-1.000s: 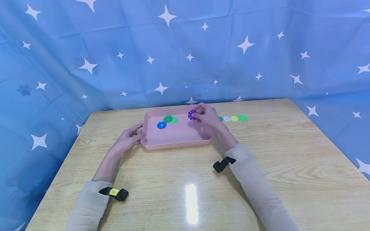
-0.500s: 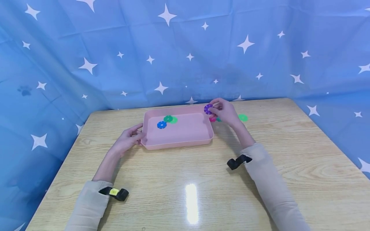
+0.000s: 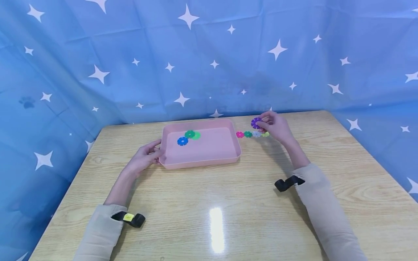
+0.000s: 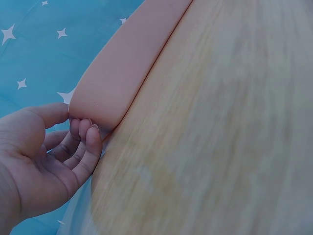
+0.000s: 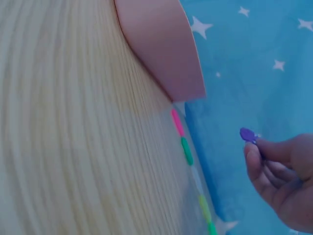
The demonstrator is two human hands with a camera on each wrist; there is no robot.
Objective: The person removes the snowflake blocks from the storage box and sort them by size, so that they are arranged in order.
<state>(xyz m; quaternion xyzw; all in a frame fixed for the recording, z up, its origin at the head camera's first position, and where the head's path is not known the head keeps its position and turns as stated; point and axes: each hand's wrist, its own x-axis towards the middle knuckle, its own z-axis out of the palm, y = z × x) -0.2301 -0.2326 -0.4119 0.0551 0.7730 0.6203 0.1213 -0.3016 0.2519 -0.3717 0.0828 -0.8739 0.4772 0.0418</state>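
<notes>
In the head view my right hand [image 3: 277, 127] is raised over the table, pinching a purple notched plastic disc [image 3: 255, 123] between thumb and fingertips; the right wrist view has the same purple disc [image 5: 248, 135] at its fingertips. Below it runs a row of flat discs: pink [image 3: 240, 134], dark green [image 3: 248, 134], pale lilac [image 3: 256, 134] and yellow [image 3: 265, 134]. A light green disc [image 5: 212, 228] shows beyond the yellow one in the right wrist view. My left hand [image 3: 147, 154] grips the left end of a pink tray [image 3: 202, 165], thumb and curled fingers at its corner.
Inside the tray lie a blue disc [image 3: 183, 141], a dark green disc [image 3: 189, 134] and a light green disc [image 3: 197, 135] partly overlapped by it. A wooden table [image 3: 183, 210] carries everything. Behind its far edge hangs a blue curtain [image 3: 209, 72] with white stars.
My right hand has carried the purple disc from above the tray to the right, over the row of discs. My left hand and the tray have stayed in place.
</notes>
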